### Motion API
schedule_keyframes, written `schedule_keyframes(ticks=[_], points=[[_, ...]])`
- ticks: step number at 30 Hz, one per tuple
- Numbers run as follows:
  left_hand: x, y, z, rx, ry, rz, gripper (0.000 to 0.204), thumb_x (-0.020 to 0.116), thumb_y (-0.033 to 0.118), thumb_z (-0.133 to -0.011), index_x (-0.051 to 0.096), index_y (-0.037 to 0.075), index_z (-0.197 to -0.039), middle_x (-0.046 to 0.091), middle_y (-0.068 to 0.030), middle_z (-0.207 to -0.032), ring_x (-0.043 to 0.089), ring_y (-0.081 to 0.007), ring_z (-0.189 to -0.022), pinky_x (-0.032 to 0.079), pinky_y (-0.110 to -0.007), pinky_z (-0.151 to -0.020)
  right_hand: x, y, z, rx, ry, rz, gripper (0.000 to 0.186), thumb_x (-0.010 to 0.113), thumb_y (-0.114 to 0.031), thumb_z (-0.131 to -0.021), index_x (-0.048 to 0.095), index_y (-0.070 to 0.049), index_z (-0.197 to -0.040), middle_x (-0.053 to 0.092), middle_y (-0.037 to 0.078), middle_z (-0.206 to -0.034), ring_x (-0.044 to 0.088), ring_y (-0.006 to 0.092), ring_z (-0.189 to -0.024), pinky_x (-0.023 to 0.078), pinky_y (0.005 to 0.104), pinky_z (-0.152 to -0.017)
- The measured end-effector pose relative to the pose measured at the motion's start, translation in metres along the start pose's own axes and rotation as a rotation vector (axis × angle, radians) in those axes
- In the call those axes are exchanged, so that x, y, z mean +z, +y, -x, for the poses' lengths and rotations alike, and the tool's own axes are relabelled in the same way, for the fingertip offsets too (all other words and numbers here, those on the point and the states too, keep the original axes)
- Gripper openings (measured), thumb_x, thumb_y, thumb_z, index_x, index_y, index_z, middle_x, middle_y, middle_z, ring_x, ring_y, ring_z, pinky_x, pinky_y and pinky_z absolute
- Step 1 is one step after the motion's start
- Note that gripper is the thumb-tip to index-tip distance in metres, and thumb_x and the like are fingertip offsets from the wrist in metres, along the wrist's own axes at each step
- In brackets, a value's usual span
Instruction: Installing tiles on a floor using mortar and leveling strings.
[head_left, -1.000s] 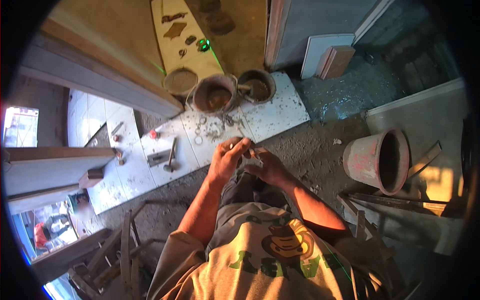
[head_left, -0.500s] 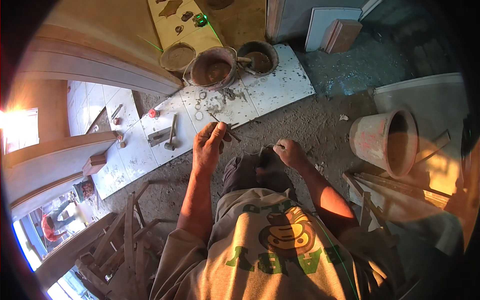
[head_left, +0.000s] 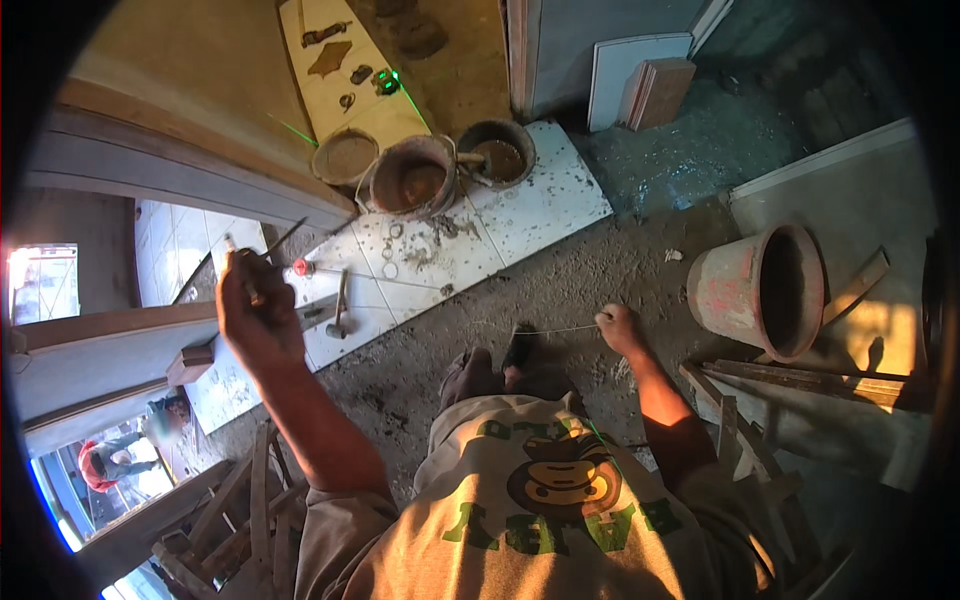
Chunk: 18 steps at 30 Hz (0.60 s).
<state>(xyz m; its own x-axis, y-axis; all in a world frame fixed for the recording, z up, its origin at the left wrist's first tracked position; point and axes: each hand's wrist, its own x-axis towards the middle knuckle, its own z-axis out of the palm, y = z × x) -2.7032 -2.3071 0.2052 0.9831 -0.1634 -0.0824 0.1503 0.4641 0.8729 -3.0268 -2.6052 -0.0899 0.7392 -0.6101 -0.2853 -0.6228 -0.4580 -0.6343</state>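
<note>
My left hand (head_left: 262, 315) is raised to the left, over the tiles and the low wall, with its fingers closed round a thin dark stick (head_left: 288, 236). My right hand (head_left: 622, 330) is a closed pinch on the end of a thin pale string (head_left: 560, 331). From there the string runs left above my knees and fades from sight over the grey ground, so its link to the left hand cannot be made out. A hammer (head_left: 341, 303) lies on the white tiles (head_left: 450, 262) beyond my left forearm, next to a small red round item (head_left: 302, 267).
Mortar buckets (head_left: 412, 175) stand on the tiles ahead. Behind them a device (head_left: 385, 82) casts green light lines. A large tilted bucket (head_left: 755, 290) is at right, near stacked boards (head_left: 655, 95). Scrap timber (head_left: 260, 490) crowds the lower left. Another person (head_left: 105, 460) bends beyond the opening.
My hands have moved apart: the left up and leftward with the stick, the right a little rightward. The string between them has drawn out longer and straighter near the right hand.
</note>
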Motion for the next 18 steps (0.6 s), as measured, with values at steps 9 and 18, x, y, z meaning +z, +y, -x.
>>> schedule_keyframes(ticks=[9, 18], points=[[-0.005, 0.027, -0.009, 0.084, -0.064, 0.099, 0.021, 0.054, 0.025, -0.095, 0.058, 0.005, -0.089, 0.055, 0.0003, -0.073, 0.037, -0.0062, -0.050, 0.028, -0.020, -0.040, -0.065, 0.087, -0.012, 0.186, 0.192, 0.140, 0.028, 0.061, -0.025, -0.076, 0.060, 0.003, -0.077, 0.061, 0.024, -0.075, 0.064, 0.0374, -0.075, 0.048, 0.0427, -0.065], [0.016, -0.001, -0.039, 0.037, -0.054, 0.146, 0.020, 0.054, 0.024, -0.095, 0.058, 0.006, -0.090, 0.055, 0.0010, -0.073, 0.042, -0.0065, -0.047, 0.029, -0.018, -0.038, -0.051, 0.046, -0.067, 0.209, 0.022, 0.062, 0.025, 0.064, -0.027, -0.076, 0.067, -0.005, -0.087, 0.066, 0.021, -0.090, 0.064, 0.0382, -0.091, 0.050, 0.0449, -0.078]])
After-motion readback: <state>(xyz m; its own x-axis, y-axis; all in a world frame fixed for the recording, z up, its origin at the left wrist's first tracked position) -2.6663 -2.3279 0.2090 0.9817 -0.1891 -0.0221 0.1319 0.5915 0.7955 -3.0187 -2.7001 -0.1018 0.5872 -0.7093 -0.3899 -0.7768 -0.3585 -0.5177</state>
